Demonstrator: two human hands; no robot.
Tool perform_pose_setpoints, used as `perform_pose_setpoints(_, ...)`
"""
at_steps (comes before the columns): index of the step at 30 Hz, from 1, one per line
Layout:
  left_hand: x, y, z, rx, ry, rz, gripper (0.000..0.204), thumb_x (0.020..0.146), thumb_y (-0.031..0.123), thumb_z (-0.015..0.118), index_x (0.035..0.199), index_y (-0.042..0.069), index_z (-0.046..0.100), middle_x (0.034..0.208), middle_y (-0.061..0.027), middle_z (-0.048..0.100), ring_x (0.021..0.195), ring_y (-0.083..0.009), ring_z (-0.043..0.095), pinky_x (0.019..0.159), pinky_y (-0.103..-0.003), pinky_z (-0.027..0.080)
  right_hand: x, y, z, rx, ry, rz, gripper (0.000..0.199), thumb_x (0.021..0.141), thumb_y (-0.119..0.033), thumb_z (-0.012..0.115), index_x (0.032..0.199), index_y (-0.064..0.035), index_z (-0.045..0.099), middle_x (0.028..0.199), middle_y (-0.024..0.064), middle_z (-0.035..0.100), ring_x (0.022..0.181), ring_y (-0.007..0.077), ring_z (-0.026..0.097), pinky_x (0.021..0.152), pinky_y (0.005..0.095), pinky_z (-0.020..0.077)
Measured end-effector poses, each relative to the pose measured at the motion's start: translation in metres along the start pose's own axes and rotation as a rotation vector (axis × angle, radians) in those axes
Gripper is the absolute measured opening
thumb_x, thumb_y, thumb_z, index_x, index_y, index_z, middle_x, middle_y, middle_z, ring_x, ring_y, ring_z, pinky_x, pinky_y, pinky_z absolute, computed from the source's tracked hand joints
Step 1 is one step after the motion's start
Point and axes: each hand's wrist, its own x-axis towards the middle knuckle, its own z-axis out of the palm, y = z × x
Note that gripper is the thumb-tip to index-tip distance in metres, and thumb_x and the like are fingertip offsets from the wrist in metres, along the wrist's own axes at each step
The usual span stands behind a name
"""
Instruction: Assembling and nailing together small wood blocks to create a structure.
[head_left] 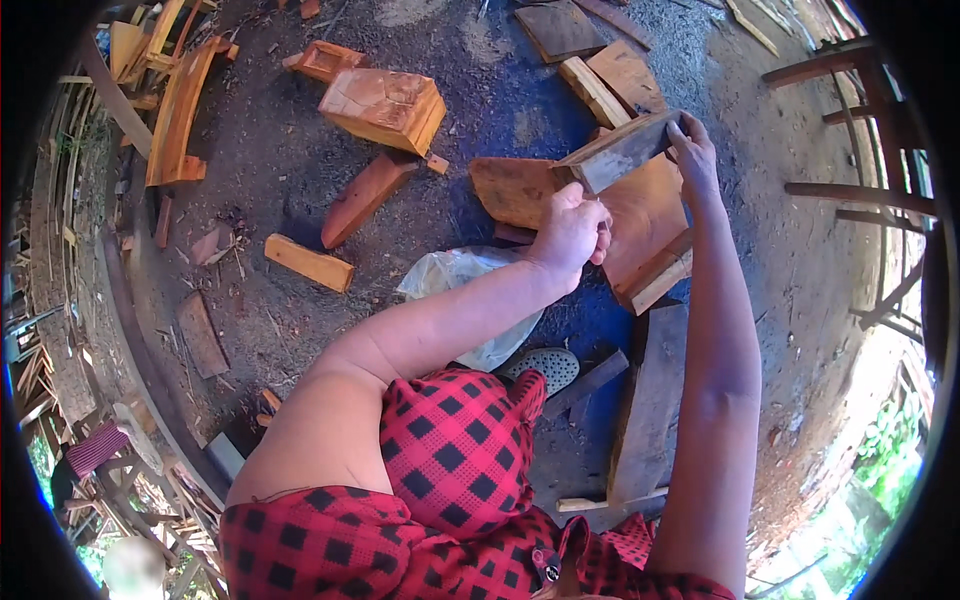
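Note:
A short wooden block (622, 152) with a greyish face is raised in front of me, tilted up to the right. Its right end is gripped by my right hand (696, 152), thumb on the near face. Close by the block's lower left end, my left hand (574, 232) is closed with curled fingers; what it holds, if anything, is hidden. Under the block lie a broad reddish-brown board (645, 222) and another brown board (508, 190). A thick piece of wood (660, 272) rests along the broad board's near edge.
A crumpled clear plastic bag (440, 275) and a perforated grey shoe (553, 367) are near my knee. Wooden blocks (385, 105) and an orange-brown strip (308, 262) lie on the dirt floor to the left. A dark wooden frame (880, 130) stands at the right.

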Motion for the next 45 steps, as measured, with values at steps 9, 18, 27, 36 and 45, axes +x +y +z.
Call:
perform_pose_setpoints(9, 0.002, 0.007, 0.002, 0.022, 0.010, -0.005, 0.004, 0.082, 0.004, 0.046, 0.083, 0.006, 0.049, 0.073, -0.0031, 0.051, 0.056, -0.0087, 0.050, 0.042, -0.023, 0.038, -0.004, -0.001, 0.005, 0.048, 0.090, -0.045, 0.041, 0.086, -0.020, 0.062, 0.123, -0.0053, 0.053, 0.100, 0.0031, 0.060, 0.083, 0.0092, 0.055, 0.073, 0.0225, 0.0447)
perform_pose_setpoints(18, -0.005, 0.001, 0.007, 0.021, 0.000, 0.004, 0.007, 0.082, 0.004, 0.047, 0.088, 0.008, 0.050, 0.072, -0.0029, 0.051, 0.054, -0.0084, 0.050, 0.042, -0.022, 0.038, 0.008, 0.025, -0.006, -0.302, 0.118, -0.195, 0.054, 0.086, -0.036, 0.057, 0.127, -0.0019, 0.048, 0.119, 0.0196, 0.054, 0.112, 0.0304, 0.051, 0.096, 0.0361, 0.0383)
perform_pose_setpoints(27, 0.005, -0.008, -0.001, -0.063, 0.037, -0.013, 0.015, 0.079, -0.003, 0.052, 0.072, 0.008, 0.043, 0.067, -0.0053, 0.048, 0.052, -0.0121, 0.048, 0.041, -0.023, 0.037, -0.118, 0.038, -0.060, -0.221, 0.263, -0.121, 0.055, 0.082, -0.037, 0.064, 0.123, -0.0022, 0.052, 0.108, 0.0143, 0.058, 0.093, 0.0206, 0.059, 0.082, 0.0316, 0.0462)
perform_pose_setpoints(36, -0.018, -0.075, -0.029, 0.037, 0.012, -0.260, 0.021, 0.084, 0.004, 0.047, 0.106, 0.003, 0.049, 0.073, -0.0045, 0.052, 0.058, -0.0144, 0.049, 0.051, -0.029, 0.041, -0.315, 0.132, -0.044, -0.652, 0.162, 0.255, 0.052, 0.076, -0.036, 0.065, 0.114, -0.0038, 0.050, 0.086, 0.0205, 0.064, 0.083, 0.0374, 0.062, 0.073, 0.0462, 0.0483)
perform_pose_setpoints(45, -0.029, -0.117, -0.026, 0.025, -0.355, -0.561, 0.016, 0.082, 0.012, 0.052, 0.097, 0.006, 0.053, 0.083, -0.0054, 0.056, 0.073, -0.0187, 0.058, 0.064, -0.033, 0.050, -0.326, 0.153, -0.016, -0.750, 0.193, 0.409, 0.061, 0.071, -0.028, 0.066, 0.122, -0.0061, 0.042, 0.090, 0.0224, 0.060, 0.084, 0.0393, 0.061, 0.073, 0.0446, 0.0503)
